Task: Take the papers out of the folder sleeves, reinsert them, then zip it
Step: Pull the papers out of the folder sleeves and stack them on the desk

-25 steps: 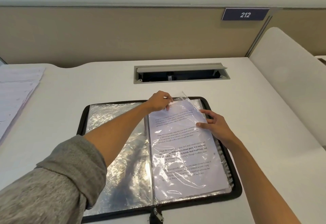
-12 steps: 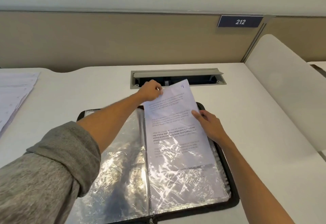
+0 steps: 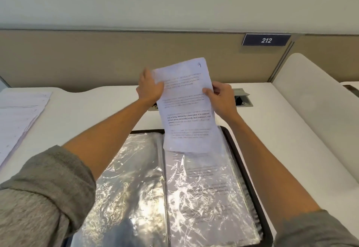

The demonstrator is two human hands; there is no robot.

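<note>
Change noted: a second ago the printed sheet (image 3: pixel 186 106) lay fully inside the right-hand sleeve (image 3: pixel 209 198) of the open folder (image 3: pixel 250 169); half a second ago it was partly drawn. It is now lifted almost clear, with only its lower edge at or just above the sleeve mouth. Judgement: removal of this page is nearly done, while reinsertion and zipping are not yet begun.

Grips: the left hand (image 3: pixel 150 87) pinches the sheet's upper left edge. The right hand (image 3: pixel 221 97) holds the right edge, thumb on the printed face and fingers behind. Both have also risen from the folder.

Condition of the sheet: white, several blocks of print, a handwritten "9" in the top right corner, bowed slightly, held up and tilted over the far end of the folder. The sleeves are clear, crinkled and glaring; further print shows faintly beneath the right one. The folder lies open on the table (image 3: pixel 97 110). A stack of loose papers (image 3: pixel 17 118) rests at far left.
</note>
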